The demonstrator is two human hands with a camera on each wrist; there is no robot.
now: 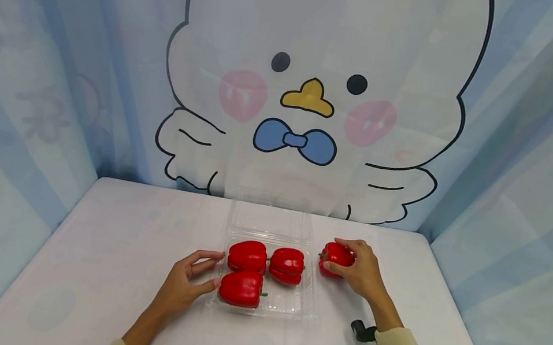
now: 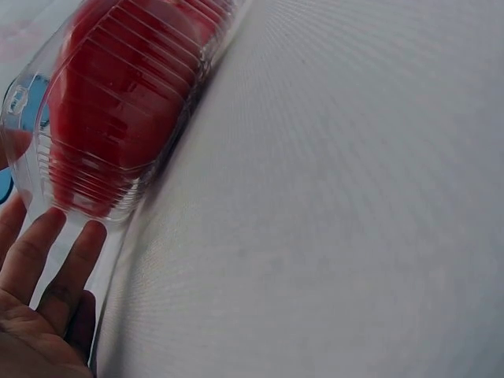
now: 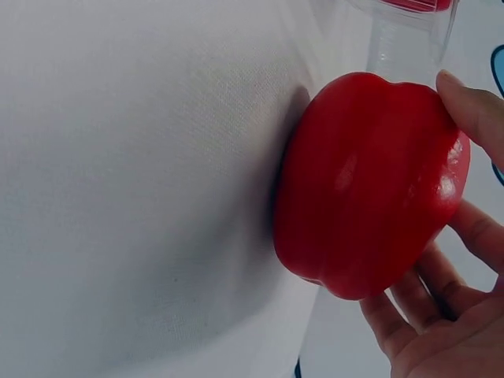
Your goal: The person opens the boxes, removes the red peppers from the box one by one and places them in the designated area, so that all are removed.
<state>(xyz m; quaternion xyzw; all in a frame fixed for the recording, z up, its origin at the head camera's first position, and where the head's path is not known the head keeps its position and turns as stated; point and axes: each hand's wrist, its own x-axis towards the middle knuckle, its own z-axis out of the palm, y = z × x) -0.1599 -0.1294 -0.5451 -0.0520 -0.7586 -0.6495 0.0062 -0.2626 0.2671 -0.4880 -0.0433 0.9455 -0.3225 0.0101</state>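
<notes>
Three red bell peppers lie in a clear plastic clamshell box [image 1: 291, 302] whose lid [image 1: 270, 221] is folded back. One pepper [image 1: 247, 256] is at the back left, another [image 1: 287, 266] at the back right, and a third [image 1: 241, 288] at the front left. My left hand [image 1: 183, 282] touches the box's left side with its fingertips and thumb, fingers fairly straight. Through the ribbed wall, red pepper [image 2: 118, 102] shows in the left wrist view. To the right of the box, my right hand [image 1: 359, 268] holds a fourth bell pepper [image 3: 362, 181] between thumb and fingers, close above or on the table.
The white table [image 1: 104, 243] extends around the box on both sides. Behind it hangs a curtain [image 1: 301, 181] with a cartoon bird, and more curtain [image 1: 524, 240] closes in the sides. Dark camera mounts [image 1: 363, 331] sit at the wrists.
</notes>
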